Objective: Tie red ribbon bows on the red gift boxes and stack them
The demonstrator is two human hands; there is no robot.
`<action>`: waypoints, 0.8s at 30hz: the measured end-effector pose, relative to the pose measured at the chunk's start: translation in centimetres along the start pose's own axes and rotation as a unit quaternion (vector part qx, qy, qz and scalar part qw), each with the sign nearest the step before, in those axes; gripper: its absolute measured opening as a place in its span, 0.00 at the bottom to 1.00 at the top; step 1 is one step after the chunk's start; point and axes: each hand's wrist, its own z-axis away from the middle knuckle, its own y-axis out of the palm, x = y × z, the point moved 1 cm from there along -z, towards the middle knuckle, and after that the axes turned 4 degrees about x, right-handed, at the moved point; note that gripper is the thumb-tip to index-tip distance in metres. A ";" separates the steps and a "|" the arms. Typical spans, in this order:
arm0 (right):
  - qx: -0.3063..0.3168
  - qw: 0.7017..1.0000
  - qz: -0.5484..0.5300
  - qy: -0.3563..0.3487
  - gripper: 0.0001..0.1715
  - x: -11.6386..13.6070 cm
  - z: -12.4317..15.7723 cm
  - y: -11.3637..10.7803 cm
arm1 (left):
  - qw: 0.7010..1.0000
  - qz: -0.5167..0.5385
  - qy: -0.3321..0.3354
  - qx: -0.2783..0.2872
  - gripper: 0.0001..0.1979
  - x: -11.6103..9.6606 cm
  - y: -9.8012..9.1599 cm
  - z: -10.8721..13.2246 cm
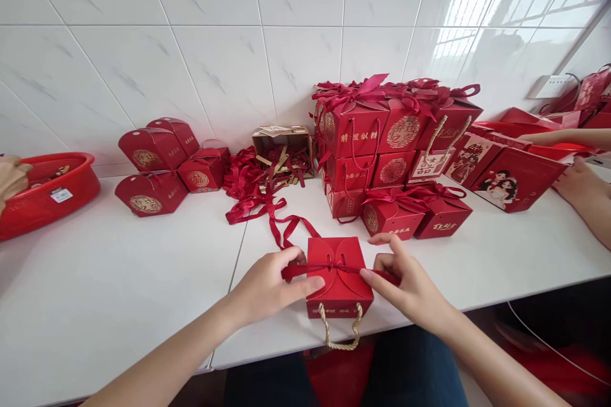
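A red gift box (337,311) with a gold rope handle (342,344) stands at the table's front edge, its top flaps closed. Across the top runs a dark red ribbon (337,265), knotted at the middle. My left hand (274,283) is at the box's left side, fingers closed around one ribbon end and thumb resting on the lid. At the right side my right hand (403,276) pinches the other ribbon end between thumb and fingers. Both ends are stretched outward from the knot.
Finished-looking red boxes with bows (358,127) are stacked behind. A ribbon pile (245,172) lies beside an open carton (305,140). Several red boxes (155,197) and a red basket (71,184) stand left. Another person's hand (585,184) holds a red bag (518,181) at right.
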 end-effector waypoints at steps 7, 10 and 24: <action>0.067 0.982 0.139 -0.105 0.20 0.9 0.7 -4.1 | 0.993 -0.039 -0.099 0.047 0.12 1.4 -4.4 -1.0; 0.024 0.958 0.249 -0.142 0.14 1.4 0.7 -3.8 | 0.965 -0.014 -0.106 0.240 0.11 0.7 -5.1 -1.5; -0.054 0.991 0.049 -0.116 0.16 5.0 -2.0 0.1 | 0.988 -0.031 0.116 -0.095 0.13 -4.4 2.1 0.3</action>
